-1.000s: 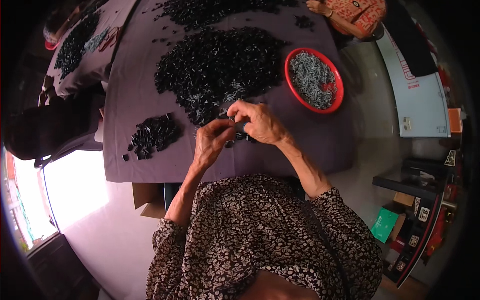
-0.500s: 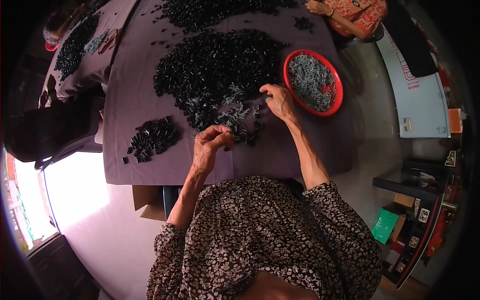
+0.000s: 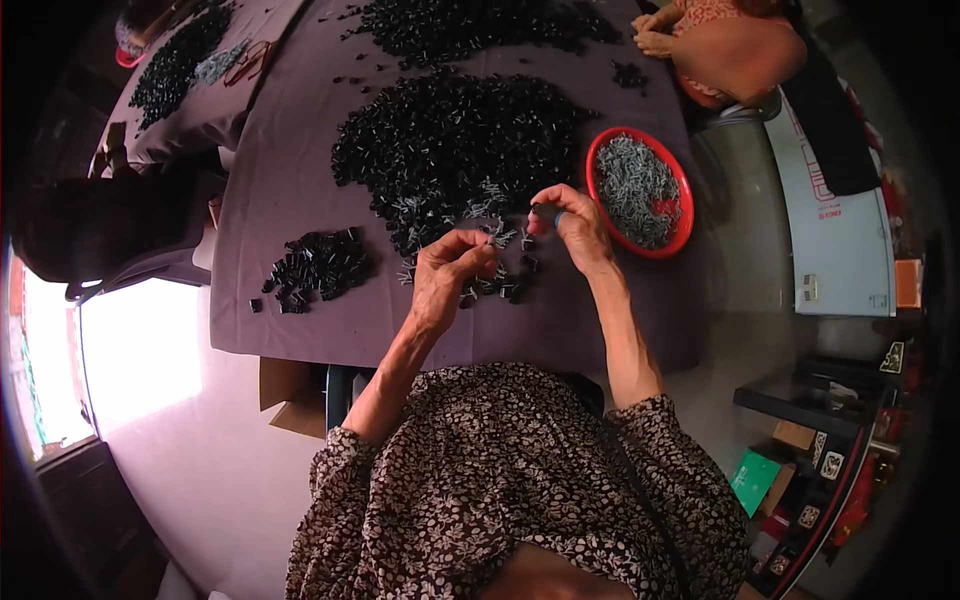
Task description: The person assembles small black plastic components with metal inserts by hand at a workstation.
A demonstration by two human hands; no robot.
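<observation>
My left hand (image 3: 447,275) is closed in a pinch over the near edge of the work pile; whatever lies between its fingertips is too small to make out. Close by on the right, my right hand (image 3: 580,228) pinches a small black plastic piece (image 3: 545,212) between thumb and fingers. Beyond both hands spreads a large heap of small black pieces (image 3: 450,140). Loose thin grey screw-like pieces (image 3: 488,195) lie on its near part. A red bowl (image 3: 682,225) beside my right hand holds many more grey pieces (image 3: 635,185).
A smaller pile of black pieces (image 3: 318,268) sits left of my left hand on the purple-grey tablecloth (image 3: 290,180). Another black heap (image 3: 480,25) lies farther back. At the far right, another person's hand (image 3: 655,35) rests by the table. A dark chair (image 3: 110,230) stands at left.
My right hand has come nearer to my left and now shows a black piece in its fingers. The left hand has shifted slightly right. The whole view has moved a little.
</observation>
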